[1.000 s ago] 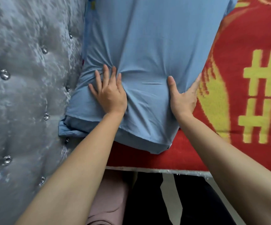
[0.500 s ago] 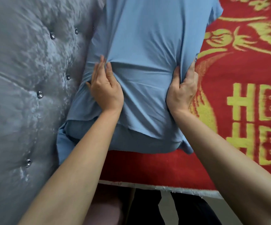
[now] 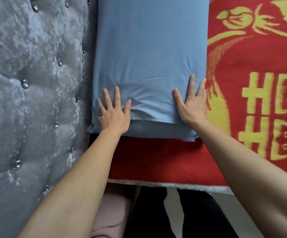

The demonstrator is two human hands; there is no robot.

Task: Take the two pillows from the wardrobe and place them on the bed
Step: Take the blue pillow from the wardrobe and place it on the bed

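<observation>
Both forearms bare, no sleeves in view; left hand [image 3: 112, 115] and right hand [image 3: 192, 107] without rings, watch or bracelets; short plain nails; black trousers [image 3: 165, 219] below; pink cloth near left leg, garment unclear

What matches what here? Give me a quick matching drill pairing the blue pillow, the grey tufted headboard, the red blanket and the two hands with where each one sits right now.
Things:
1. blue fabric pillow
2. grey tufted velvet headboard
3. red blanket with yellow pattern
4. left hand and right hand

Places or states:
A. along the left of the view, studded with shiny buttons
B. spread under the pillow and out to the right
C. flat, fingers open, on the pillow's near end
D. lying on the bed against the headboard

Pairs: 1-D, 2-A, 3-B, 4-C
</observation>
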